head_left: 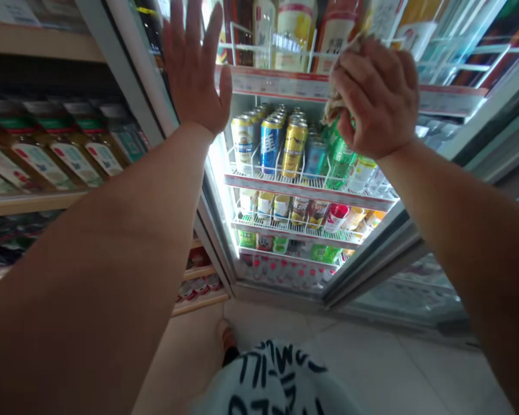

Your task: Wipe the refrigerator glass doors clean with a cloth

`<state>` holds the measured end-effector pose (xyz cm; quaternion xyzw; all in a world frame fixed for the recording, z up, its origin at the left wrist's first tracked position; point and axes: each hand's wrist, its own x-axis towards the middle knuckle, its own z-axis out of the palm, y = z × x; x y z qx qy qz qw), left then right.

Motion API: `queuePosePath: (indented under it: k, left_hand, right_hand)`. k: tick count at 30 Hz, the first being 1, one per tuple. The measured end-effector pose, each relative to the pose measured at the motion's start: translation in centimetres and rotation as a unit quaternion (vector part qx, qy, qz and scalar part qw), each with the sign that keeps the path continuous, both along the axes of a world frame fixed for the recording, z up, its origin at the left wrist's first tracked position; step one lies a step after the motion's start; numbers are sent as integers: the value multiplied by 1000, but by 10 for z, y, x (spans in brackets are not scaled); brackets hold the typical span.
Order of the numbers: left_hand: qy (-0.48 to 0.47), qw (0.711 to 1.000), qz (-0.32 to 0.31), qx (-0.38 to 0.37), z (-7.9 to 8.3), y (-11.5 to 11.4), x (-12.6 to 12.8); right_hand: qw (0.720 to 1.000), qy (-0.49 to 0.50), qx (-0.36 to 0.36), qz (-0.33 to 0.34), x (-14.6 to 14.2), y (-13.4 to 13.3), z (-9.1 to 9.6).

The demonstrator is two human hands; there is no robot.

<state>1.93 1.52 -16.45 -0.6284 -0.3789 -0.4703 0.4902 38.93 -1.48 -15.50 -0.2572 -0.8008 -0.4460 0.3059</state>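
My left hand [195, 72] is raised with its fingers spread, in front of the left side of a lit drinks fridge. It holds nothing; whether its palm touches anything I cannot tell. My right hand [372, 95] is closed around a crumpled beige cloth [334, 104], at the height of the upper shelf's front strip [285, 85]. Below it, cans [270, 144] and green bottles [341, 155] fill the wire shelf. Behind the hands, larger bottles [292, 34] stand upright on the upper shelf.
Lower fridge shelves [281, 229] carry more cups, cans and bottles. At left, a wooden rack [38, 202] holds bottles with green caps [54, 144]. A sliding door's frame [372, 253] runs along the right. Beneath are the tiled floor [372, 357] and my foot [227, 334].
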Motion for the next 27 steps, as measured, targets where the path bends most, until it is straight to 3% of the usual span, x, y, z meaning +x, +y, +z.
queuePosePath:
  k: [2,5,7,9,12,14,16,19,21,23,25,27]
  left_hand:
    - [11,1000,5,27,0,7,-3]
    - [13,999,36,36,1,13,-6]
    - [28,997,54,46,2,12,-5]
    - [51,995,63,61,3,10,-5]
    - [61,994,67,64,4,6,-4]
    - [60,994,81,44,4,3,-4]
    - [60,992,107,29,4,-1,-3]
    - [62,990,128,26,4,-5,-3]
    - [67,991,116,25,5,-6,-3]
    - [72,992,107,16,5,-6,-4]
    - [70,991,110,8,5,-5,-5]
    - [67,991,115,2,5,-5,-5]
  right_hand:
    - [998,54,33,-16,-2,-1,0]
    - [972,209,102,-45,-5,0,0]
    - [960,248,119,-56,-6,0,0]
    - [972,206,98,-60,-6,-2,0]
    - [997,53,21,-61,-2,-8,1]
    - [998,-36,-11,-44,0,-12,0]
    - [999,-43,-4,-28,-1,-12,-1]
    - [987,138,55,-63,-9,-8,-4]
    - [943,298,81,-124,-16,-6,-4]
    - [922,345,77,-160,-18,-5,-4]
    - [961,235,56,-136,-14,-7,-4]
    - [995,53,20,-83,-7,-10,-4]
